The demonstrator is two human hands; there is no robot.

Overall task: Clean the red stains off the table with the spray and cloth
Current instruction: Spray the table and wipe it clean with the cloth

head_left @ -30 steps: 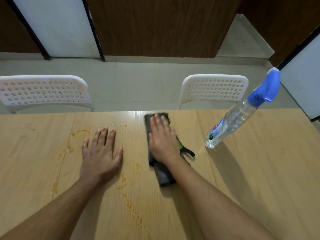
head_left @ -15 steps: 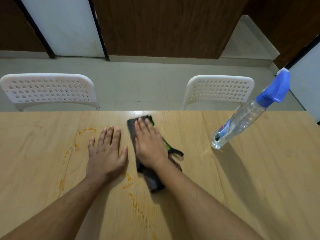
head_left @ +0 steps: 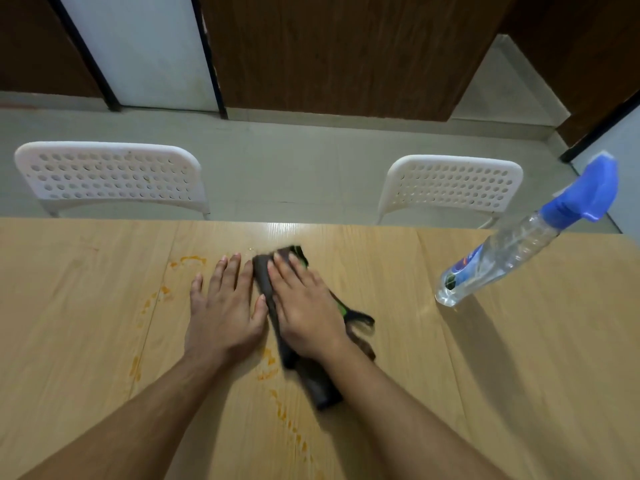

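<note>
A dark cloth (head_left: 320, 386) with a green trim lies folded on the wooden table (head_left: 519, 358). My right hand (head_left: 304, 306) presses flat on top of it, fingers spread. My left hand (head_left: 225, 310) rests flat on the bare wood just to the cloth's left, its thumb touching the cloth's edge. Orange-red stains (head_left: 188, 261) mark the table left of my left hand, and more of the stains trail toward me below the hands. A clear spray bottle (head_left: 512, 251) with a blue trigger head stands at the right, well apart from both hands.
Two white perforated chairs (head_left: 110, 174) (head_left: 450, 185) stand behind the table's far edge. Beyond them is grey floor, then a wall of dark wood panels.
My right hand has slid the cloth leftward across the table until it meets my left hand. My left hand and the bottle have stayed in place.
</note>
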